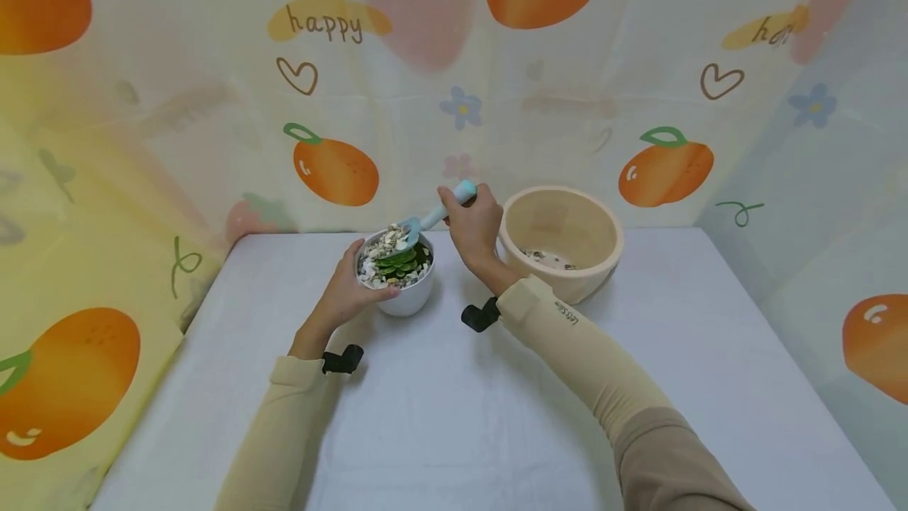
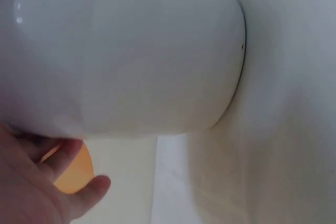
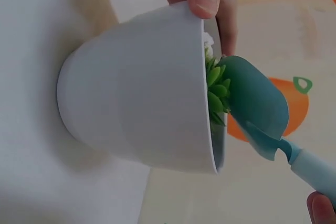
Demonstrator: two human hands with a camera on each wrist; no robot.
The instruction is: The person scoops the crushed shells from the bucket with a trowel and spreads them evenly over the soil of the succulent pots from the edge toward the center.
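A white flower pot [image 1: 406, 304] stands on the table, holding a green succulent [image 1: 400, 265] among pale pebbles [image 1: 383, 247]. My left hand [image 1: 347, 288] grips the pot at its left side, the thumb along the near rim. In the right wrist view that thumb [image 3: 203, 4] lies over the pot's edge. My right hand [image 1: 473, 225] holds a small blue trowel [image 1: 445, 213] by its handle, above and right of the pot. The trowel's scoop [image 3: 258, 103] tilts down over the pot's mouth, right by the succulent's leaves.
Just right of my right hand stands a large cream bowl [image 1: 560, 286] with some pebbles [image 1: 549, 260] at its bottom. A white cloth covers the table [image 1: 440, 432]. Behind it hangs a curtain [image 1: 553, 124] printed with oranges, and more of it rises at both sides.
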